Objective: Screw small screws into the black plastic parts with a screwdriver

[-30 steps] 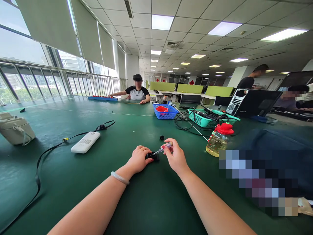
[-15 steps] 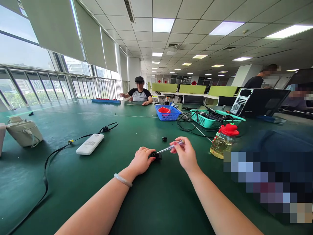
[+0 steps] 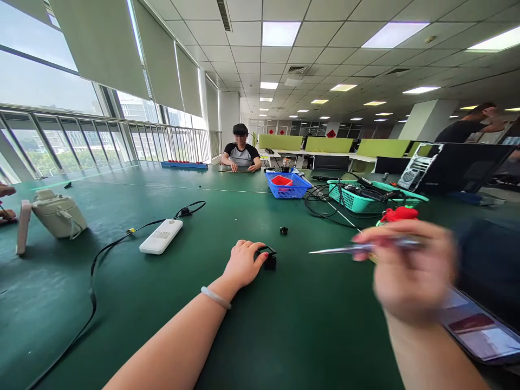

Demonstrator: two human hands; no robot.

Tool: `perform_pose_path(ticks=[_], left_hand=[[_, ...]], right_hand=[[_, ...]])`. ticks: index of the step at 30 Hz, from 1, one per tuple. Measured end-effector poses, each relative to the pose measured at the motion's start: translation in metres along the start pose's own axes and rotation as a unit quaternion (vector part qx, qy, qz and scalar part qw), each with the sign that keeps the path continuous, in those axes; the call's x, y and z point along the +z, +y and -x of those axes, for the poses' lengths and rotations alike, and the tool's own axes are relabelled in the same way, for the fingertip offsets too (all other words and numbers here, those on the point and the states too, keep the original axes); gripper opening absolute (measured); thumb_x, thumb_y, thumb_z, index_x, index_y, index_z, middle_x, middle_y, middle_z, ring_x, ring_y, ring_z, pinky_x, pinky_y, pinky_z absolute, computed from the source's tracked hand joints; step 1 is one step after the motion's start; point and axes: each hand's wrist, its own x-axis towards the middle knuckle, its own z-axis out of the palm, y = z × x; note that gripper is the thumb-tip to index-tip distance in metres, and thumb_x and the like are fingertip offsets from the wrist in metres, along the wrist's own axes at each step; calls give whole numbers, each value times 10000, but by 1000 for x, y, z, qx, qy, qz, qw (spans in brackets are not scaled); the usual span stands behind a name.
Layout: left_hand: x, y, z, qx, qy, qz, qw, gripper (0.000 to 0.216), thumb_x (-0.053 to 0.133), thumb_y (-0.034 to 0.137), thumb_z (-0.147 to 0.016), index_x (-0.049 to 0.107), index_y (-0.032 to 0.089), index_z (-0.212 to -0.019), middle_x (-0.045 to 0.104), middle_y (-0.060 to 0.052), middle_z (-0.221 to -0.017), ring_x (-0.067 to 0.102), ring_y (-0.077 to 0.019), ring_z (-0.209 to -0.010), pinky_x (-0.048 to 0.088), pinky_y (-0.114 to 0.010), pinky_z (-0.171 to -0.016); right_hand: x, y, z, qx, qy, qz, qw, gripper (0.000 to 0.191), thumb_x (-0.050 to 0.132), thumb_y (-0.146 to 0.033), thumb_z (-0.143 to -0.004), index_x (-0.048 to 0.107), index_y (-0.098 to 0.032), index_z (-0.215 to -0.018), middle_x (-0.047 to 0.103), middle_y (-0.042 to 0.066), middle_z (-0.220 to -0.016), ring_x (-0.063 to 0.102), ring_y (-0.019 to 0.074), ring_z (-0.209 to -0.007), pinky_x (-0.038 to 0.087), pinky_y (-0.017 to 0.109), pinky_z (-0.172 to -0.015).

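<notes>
My left hand (image 3: 244,264) rests on the green table with its fingers closed on a small black plastic part (image 3: 270,262). A thin frame-like piece of that part stands tilted up near the fingertips; the fingers cover some of it. Out to the right, my right hand (image 3: 412,271) is raised and smeared by motion. It grips a screwdriver (image 3: 359,248) with a clear handle, whose metal tip points left, apart from the black part. Another small black piece (image 3: 283,231) lies just beyond my left hand.
A white power bank (image 3: 161,236) and a black cable (image 3: 94,279) lie left, near a beige bag (image 3: 59,214). Blue (image 3: 289,190) and teal (image 3: 361,205) baskets stand farther back. A phone (image 3: 485,330) lies right. Another person (image 3: 241,154) sits across the table.
My right hand has pulled the screwdriver off the black part and swung right and toward me. The black part now has a piece tilted up. The view has shifted slightly.
</notes>
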Motion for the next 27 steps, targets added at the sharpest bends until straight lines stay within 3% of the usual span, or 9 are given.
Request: perform_pose_path(ticks=[3,4,6,10,14,18,23,27], left_hand=[[-3,-1,-1,-59,26,-15,998,379,488,429,-934,630,241,-1231,683,-71,-1121,493,-270,-1158,382,-410,-1028],[-4,-2,-1,-80,31,-20,996,374,487,421,-932,633,242,-1227,682,-71,-1140,495,-271,-1162,382,-410,-1024],[-6,-4,-2,-115,33,-31,992,361,476,407,-934,644,250,-1213,682,-66,-1173,494,-277,-1176,384,-416,-1013],[-8,-9,-3,-143,8,-60,988,332,480,372,-935,653,272,-1200,684,-50,-1205,489,-291,-1195,402,-430,-979],[-7,-8,0,-136,-14,-92,986,339,504,342,-921,644,257,-1218,684,-59,-1202,497,-299,-1181,417,-433,-962],[-7,-2,2,-133,-19,-118,984,365,515,393,-903,658,234,-1199,677,-98,-1143,526,-311,-1125,440,-433,-928],[-6,2,4,-119,-35,-128,984,422,516,422,-856,663,220,-1196,654,-127,-1105,533,-332,-1113,451,-461,-931],[-4,0,4,-100,-40,-108,988,491,543,353,-796,622,202,-1256,580,-129,-1291,501,-326,-1217,420,-468,-1030]], right_hand=[[38,13,11,98,-173,32,979,199,590,-366,-876,576,-227,-1018,678,37,-811,645,173,-633,540,302,-573],[49,20,13,128,-205,12,970,200,565,-365,-889,564,-224,-1031,677,33,-799,637,161,-603,543,300,-579],[64,35,14,169,-208,-20,963,211,529,-381,-904,543,-221,-1039,669,27,-785,616,146,-568,544,297,-580],[78,60,16,199,-170,-49,964,259,567,-415,-879,533,-223,-1049,665,21,-786,598,140,-556,528,294,-568],[77,81,25,251,-59,-106,960,310,615,-451,-839,514,-222,-1020,667,11,-791,610,136,-556,545,306,-580],[70,98,31,326,2,-146,934,364,682,-449,-753,503,-221,-972,660,-19,-710,596,127,-499,508,268,-495],[66,106,30,431,14,-173,886,393,716,-412,-657,496,-211,-913,645,-38,-629,559,105,-430,459,223,-421],[67,109,32,429,3,-148,891,355,686,-399,-687,503,-209,-924,642,-44,-633,553,98,-412,446,211,-398]])
